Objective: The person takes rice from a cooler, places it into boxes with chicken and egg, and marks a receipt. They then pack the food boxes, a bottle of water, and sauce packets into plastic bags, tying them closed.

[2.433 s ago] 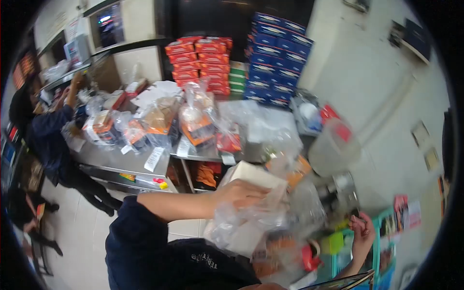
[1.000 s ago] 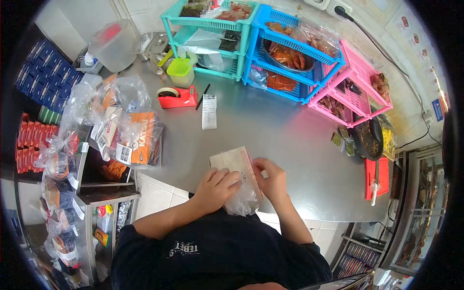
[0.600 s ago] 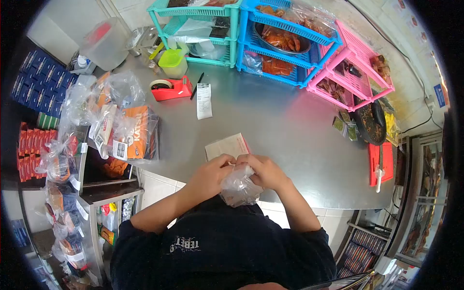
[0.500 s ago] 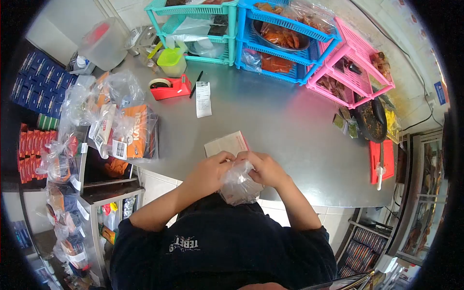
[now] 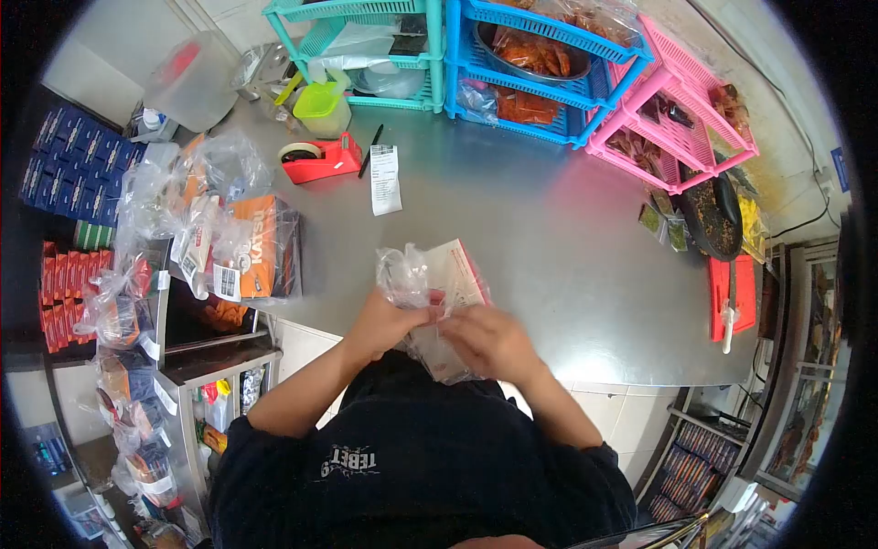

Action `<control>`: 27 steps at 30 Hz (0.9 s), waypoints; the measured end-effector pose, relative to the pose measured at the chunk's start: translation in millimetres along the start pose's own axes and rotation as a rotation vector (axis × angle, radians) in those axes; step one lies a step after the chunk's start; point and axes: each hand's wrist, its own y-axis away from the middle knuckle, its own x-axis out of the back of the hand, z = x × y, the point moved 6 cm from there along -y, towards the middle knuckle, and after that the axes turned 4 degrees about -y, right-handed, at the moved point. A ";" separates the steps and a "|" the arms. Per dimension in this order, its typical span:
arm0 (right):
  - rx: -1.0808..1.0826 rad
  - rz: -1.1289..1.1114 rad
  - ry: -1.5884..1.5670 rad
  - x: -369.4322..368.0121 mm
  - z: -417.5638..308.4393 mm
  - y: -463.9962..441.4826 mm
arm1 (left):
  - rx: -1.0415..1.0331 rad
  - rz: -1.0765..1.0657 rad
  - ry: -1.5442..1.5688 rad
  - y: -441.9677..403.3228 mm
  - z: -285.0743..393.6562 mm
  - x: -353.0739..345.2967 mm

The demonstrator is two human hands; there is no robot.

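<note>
Close to the table's front edge, my left hand (image 5: 389,320) is closed on a clear plastic bag (image 5: 402,273), whose bunched upper part puffs out beyond the fingers. My right hand (image 5: 498,343), slightly blurred, has its fingertips gathered on the same bag, meeting the left thumb. A pale box (image 5: 460,272) with a red edge sticks out just beyond the hands. Below the fingers a pale flat-sided thing (image 5: 446,357) shows through the plastic. Whether it belongs to the same box is hidden by my hands.
A red tape dispenser (image 5: 329,160), a black pen (image 5: 370,151) and a receipt (image 5: 386,180) lie toward the back. Bagged orange boxes (image 5: 259,245) stand at left. Blue (image 5: 549,87) and pink racks (image 5: 663,110) line the back. A knife (image 5: 729,316) rests on a red board (image 5: 745,293).
The bag's bunched part has shifted from below my hands to beyond them at the left. My right hand has moved slightly down, and the pale thing in the plastic shows more.
</note>
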 end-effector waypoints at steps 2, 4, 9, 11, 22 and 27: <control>-0.050 -0.034 -0.033 -13.7 -7.0 7.7 | 0.078 0.006 0.162 0.8 -13.2 -3.4; -0.178 0.039 -0.131 -17.6 2.0 17.6 | 0.239 0.042 0.375 2.9 -29.4 -7.1; -0.723 0.364 -0.625 -35.2 38.1 36.7 | 0.262 0.084 0.467 9.5 -32.0 -11.0; -0.792 0.556 -0.890 -32.3 40.0 36.0 | 0.265 0.117 0.506 11.5 -28.8 -12.6; -0.855 0.392 -0.669 -34.5 42.3 42.5 | 0.186 0.108 0.350 17.7 -27.2 -18.2; -0.835 0.396 -0.687 -37.1 45.5 47.9 | 0.151 0.107 0.330 18.4 -22.9 -19.1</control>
